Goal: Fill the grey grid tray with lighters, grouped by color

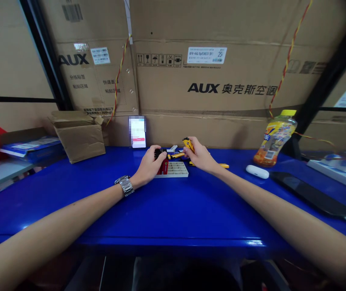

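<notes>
My left hand (148, 163), with a metal watch on the wrist, is closed round a red-and-black object (164, 165) whose kind I cannot make out. That object is at the left part of a white compartment tray (179, 175). To the right, my right hand (201, 155) grips a yellow utility knife (188, 143), lifted above the table. Behind the tray and between the hands lie more yellow knives (177, 155) and a white piece (173, 148). Another yellow handle (224, 165) sticks out from beneath my right hand.
On the blue table (161, 214), a lit phone (137, 133) leans at the back beside an open cardboard box (80, 139). At right are a drink bottle (274, 139), a white earbud case (257, 171) and a black flat object (309, 192). Large cartons (233, 105) form the back wall.
</notes>
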